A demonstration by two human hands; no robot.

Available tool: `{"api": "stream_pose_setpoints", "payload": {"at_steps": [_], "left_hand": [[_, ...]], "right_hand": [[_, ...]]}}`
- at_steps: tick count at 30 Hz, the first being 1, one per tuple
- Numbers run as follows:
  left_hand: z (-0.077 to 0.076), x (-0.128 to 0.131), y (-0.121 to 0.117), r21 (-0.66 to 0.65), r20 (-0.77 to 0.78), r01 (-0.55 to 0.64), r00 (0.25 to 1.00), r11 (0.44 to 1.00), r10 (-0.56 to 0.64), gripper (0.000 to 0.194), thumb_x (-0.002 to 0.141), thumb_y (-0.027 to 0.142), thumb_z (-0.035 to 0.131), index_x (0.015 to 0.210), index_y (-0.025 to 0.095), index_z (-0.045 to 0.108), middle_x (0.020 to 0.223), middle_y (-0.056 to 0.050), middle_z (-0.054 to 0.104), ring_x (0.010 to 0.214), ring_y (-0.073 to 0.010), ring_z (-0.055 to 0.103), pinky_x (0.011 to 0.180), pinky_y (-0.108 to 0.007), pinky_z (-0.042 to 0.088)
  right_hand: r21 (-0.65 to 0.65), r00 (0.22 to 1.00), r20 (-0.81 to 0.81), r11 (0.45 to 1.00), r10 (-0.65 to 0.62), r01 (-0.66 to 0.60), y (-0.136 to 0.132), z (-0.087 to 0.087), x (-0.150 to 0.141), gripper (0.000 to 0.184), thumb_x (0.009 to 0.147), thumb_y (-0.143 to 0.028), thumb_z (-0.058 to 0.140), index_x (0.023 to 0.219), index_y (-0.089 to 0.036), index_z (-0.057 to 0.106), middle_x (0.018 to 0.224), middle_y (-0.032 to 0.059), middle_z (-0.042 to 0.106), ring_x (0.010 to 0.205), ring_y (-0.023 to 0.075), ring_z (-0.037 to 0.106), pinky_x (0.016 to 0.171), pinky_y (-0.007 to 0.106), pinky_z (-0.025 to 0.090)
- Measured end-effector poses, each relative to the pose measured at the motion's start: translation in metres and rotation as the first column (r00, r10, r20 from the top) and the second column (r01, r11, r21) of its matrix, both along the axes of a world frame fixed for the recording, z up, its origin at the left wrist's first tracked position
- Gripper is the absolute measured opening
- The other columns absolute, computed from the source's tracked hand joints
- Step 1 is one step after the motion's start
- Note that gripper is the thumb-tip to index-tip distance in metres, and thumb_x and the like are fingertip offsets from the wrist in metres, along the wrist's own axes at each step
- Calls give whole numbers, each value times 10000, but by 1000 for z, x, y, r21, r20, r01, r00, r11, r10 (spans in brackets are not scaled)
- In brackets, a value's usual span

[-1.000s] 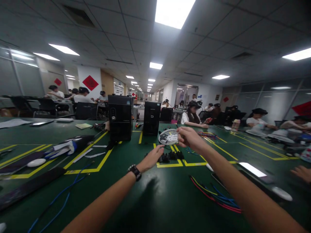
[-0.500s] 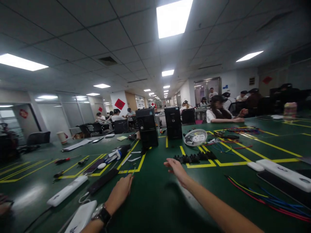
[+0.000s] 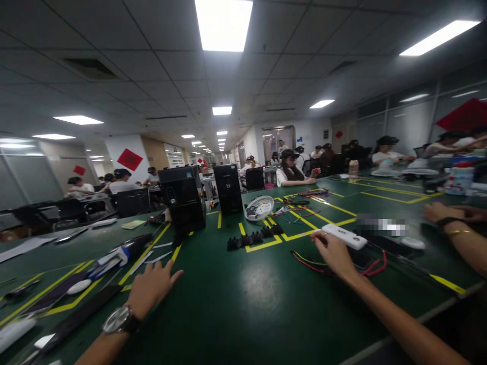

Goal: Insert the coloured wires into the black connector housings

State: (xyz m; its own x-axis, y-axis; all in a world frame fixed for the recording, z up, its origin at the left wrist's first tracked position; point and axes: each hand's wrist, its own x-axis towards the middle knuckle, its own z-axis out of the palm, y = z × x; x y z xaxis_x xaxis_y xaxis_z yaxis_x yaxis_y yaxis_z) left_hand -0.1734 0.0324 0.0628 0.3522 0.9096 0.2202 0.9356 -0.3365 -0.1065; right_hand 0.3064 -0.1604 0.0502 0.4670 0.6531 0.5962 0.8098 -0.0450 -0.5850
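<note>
My left hand, with a watch on its wrist, is spread just above the green table and holds nothing that I can see. Thin white strips lie beyond its fingers. Further right, my right hand hovers over red and yellow wires, its fingers loosely bent and the thumb apart. Right behind it is a white oblong device. Part of the wire bundle is hidden under this hand. A row of small black parts lies between the hands, further back.
Two black boxes stand at the back, beside a white round basket. Yellow tape marks the table. At the right edge, another person's hands rest near a dark blurred device. A dark pouch lies at the left.
The view has turned right. My left hand has let go of thin wires and spread its fingers. My right hand has moved right, from near the black parts to the wires.
</note>
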Motion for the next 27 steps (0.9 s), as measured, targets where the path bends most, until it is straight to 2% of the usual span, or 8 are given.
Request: {"api": "stream_pose_setpoints", "payload": {"at_steps": [4,7,10,14,17,22,24,27], "left_hand": [[-7,60,24,-46,219,281,939,959,-265,705,844,589,330,1395,148,347,1235,-176,538,1122,-316,511,913,-440,400],[-22,109,53,-36,385,398,852,916,-355,773,821,606,382,1425,139,261,1376,-178,425,1228,-313,438,999,-447,345],[-39,148,84,-11,514,424,779,906,-359,792,803,598,417,1399,97,270,1437,-198,338,1313,-313,341,1058,-449,284],[-60,172,105,-182,598,478,747,859,-289,678,800,579,422,1301,124,393,1346,-176,462,1237,-295,448,1029,-426,333],[-68,172,97,-207,614,502,734,840,-288,572,782,544,476,1222,179,449,1230,-131,554,1126,-282,535,969,-420,386],[-66,162,66,-81,654,509,676,857,-339,484,750,527,537,1075,172,487,1084,-112,578,1010,-273,566,892,-408,426],[-64,157,49,-37,658,523,654,851,-373,470,740,512,561,1061,178,484,1048,-95,561,965,-265,565,866,-410,437],[-61,151,19,3,662,551,624,835,-415,439,738,464,585,1067,194,478,1057,-78,512,962,-254,548,868,-416,440]], "right_hand": [[-151,983,167,983,-80,106,-37,-1,59,260,790,-251,477,926,-171,684,932,95,696,867,239,642,785,338,460],[-145,968,223,978,-116,151,-68,-4,77,265,802,-223,468,975,-169,662,986,97,667,895,228,629,810,336,464],[-162,957,290,986,23,26,-97,-2,69,250,834,-205,450,994,-198,642,1026,80,636,948,204,604,853,324,456],[-307,908,331,939,258,-155,-107,2,35,214,873,-212,455,1003,-224,625,1051,65,598,949,172,582,837,289,458],[-381,882,400,921,247,-85,-84,-6,8,183,861,-259,533,1020,-223,615,1066,65,567,936,180,570,806,292,453],[-423,778,614,888,134,181,-31,-27,-22,93,850,-210,555,920,-201,616,983,71,572,882,215,553,719,320,406],[-392,758,647,890,86,234,-24,-30,-27,109,874,-191,503,896,-190,610,973,81,572,884,215,544,720,322,380],[-360,787,615,905,49,225,-26,-27,-22,129,886,-216,475,881,-178,598,958,89,582,889,210,538,725,311,356]]}}
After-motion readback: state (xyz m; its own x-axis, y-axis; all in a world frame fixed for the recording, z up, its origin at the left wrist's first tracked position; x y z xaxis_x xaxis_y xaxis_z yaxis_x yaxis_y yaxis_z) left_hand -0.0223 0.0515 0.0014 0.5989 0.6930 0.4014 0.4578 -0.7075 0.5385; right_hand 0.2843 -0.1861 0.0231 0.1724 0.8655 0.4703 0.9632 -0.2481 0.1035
